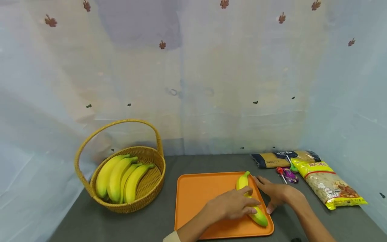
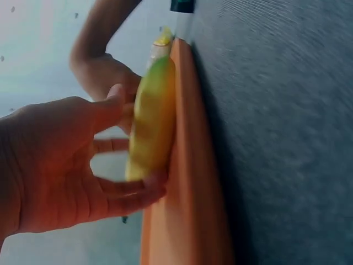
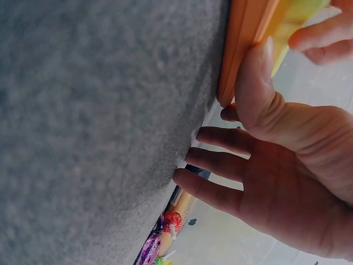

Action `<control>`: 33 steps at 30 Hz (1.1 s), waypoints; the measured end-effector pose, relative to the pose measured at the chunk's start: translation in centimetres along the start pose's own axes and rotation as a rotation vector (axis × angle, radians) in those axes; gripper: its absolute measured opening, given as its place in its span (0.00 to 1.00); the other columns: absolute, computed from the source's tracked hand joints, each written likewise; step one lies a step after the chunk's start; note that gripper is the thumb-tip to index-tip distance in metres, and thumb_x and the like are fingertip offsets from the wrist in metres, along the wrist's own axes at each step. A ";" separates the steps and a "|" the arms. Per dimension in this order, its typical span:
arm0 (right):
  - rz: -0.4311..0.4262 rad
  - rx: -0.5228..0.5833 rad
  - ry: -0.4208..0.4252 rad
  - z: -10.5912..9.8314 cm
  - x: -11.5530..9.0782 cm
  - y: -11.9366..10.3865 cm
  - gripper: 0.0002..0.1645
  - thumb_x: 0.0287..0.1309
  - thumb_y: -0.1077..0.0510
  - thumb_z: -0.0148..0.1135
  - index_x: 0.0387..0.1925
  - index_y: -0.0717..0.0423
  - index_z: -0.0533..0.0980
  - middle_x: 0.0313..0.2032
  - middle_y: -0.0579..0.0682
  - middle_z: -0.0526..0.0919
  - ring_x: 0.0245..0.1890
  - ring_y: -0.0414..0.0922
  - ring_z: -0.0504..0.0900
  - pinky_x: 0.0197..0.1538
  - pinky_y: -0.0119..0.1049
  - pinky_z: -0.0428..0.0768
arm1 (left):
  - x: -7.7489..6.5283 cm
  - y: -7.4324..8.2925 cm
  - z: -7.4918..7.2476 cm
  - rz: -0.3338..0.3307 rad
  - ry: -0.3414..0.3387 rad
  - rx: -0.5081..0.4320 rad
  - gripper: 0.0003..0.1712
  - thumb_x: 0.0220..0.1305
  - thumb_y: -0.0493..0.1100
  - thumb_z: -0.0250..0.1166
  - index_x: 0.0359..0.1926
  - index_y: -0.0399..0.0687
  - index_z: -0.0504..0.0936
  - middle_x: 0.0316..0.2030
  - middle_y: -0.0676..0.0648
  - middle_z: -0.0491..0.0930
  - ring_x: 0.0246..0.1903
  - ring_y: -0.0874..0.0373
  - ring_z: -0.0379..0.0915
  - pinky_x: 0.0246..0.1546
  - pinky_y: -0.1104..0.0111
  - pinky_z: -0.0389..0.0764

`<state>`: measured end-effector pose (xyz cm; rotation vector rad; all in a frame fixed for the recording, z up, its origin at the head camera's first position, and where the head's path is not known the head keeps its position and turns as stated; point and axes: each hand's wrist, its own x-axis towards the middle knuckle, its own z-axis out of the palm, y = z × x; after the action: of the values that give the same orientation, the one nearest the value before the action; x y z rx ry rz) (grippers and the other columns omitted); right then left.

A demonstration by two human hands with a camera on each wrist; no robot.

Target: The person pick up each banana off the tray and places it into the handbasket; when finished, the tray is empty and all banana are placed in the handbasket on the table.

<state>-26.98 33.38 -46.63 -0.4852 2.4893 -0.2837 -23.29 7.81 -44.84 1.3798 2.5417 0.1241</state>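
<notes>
A yellow banana with a green tip (image 1: 259,217) lies lengthwise near the right side of an orange tray (image 1: 198,191). My left hand (image 1: 231,204) reaches across the tray, its fingers curved over the banana's middle. In the left wrist view, a fingertip touches the banana (image 2: 151,118) low down, while the thumb stands off from it. Beside the tray's right edge is my right hand (image 1: 279,194), fingers spread straight. Its thumb lies against the tray's rim in the right wrist view, and the fingertips are down by the grey table.
A wicker basket (image 1: 157,186) with a tall handle stands left, holding several bananas (image 1: 116,178). Behind the right hand lie a spaghetti pack (image 1: 278,159), a red lollipop (image 1: 280,170), a purple wrapper (image 1: 290,175) and a yellow-edged food bag (image 1: 326,183). A pale curtain (image 1: 211,101) hangs behind.
</notes>
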 end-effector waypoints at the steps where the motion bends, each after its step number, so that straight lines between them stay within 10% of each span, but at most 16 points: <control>1: -0.003 0.023 0.005 0.1 0.1 0.2 0.79 0.43 0.38 0.81 0.85 0.50 0.42 0.82 0.69 0.41 0.78 0.74 0.53 0.69 0.74 0.66 | 0.0 0.2 0.0 -0.044 0.017 -0.016 0.24 0.78 0.67 0.50 0.67 0.76 0.78 0.73 0.60 0.65 0.62 0.64 0.74 0.64 0.65 0.79; 6: -0.003 0.013 -0.030 0.5 -0.2 0.9 0.79 0.44 0.34 0.78 0.85 0.51 0.41 0.82 0.70 0.40 0.79 0.74 0.52 0.70 0.74 0.65 | -0.8 0.5 -0.6 -0.272 0.115 -0.083 0.11 0.72 0.60 0.65 0.35 0.66 0.86 0.55 0.56 0.70 0.38 0.57 0.73 0.33 0.71 0.79; 10: 0.006 0.042 -0.032 0.2 -1.0 0.1 0.79 0.44 0.34 0.79 0.85 0.53 0.40 0.82 0.72 0.40 0.79 0.75 0.48 0.71 0.76 0.61 | -3.2 -1.0 -3.1 -0.294 0.208 -0.170 0.05 0.69 0.46 0.72 0.33 0.58 0.87 0.52 0.52 0.69 0.37 0.59 0.69 0.28 0.75 0.73; 20: 0.076 0.061 -0.019 -1.3 -1.2 -1.6 0.79 0.42 0.38 0.81 0.85 0.53 0.42 0.83 0.69 0.39 0.80 0.73 0.49 0.72 0.77 0.58 | -19.0 -6.6 -11.9 -0.405 0.530 -0.230 0.04 0.67 0.42 0.73 0.42 0.54 0.88 0.53 0.41 0.69 0.36 0.56 0.74 0.35 0.66 0.79; 24: 0.077 0.037 -0.034 -1.3 -1.3 -0.6 0.80 0.42 0.36 0.80 0.85 0.54 0.41 0.82 0.70 0.38 0.80 0.75 0.48 0.71 0.78 0.57 | -22.8 -9.7 -11.3 -0.547 0.547 -0.206 0.06 0.68 0.44 0.72 0.45 0.53 0.88 0.55 0.36 0.67 0.33 0.54 0.75 0.32 0.65 0.78; 33: 0.035 0.052 -0.042 -1.1 -1.8 -1.2 0.78 0.45 0.39 0.81 0.84 0.60 0.42 0.80 0.75 0.40 0.78 0.77 0.49 0.70 0.77 0.58 | -25.3 -17.1 -7.3 -0.767 0.330 -0.172 0.21 0.65 0.40 0.74 0.57 0.40 0.82 0.60 0.20 0.66 0.40 0.39 0.79 0.34 0.54 0.81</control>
<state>-25.86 33.16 -44.48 -0.4218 2.4401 -0.3207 -25.87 -22.34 -36.62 0.2767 3.0421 0.4365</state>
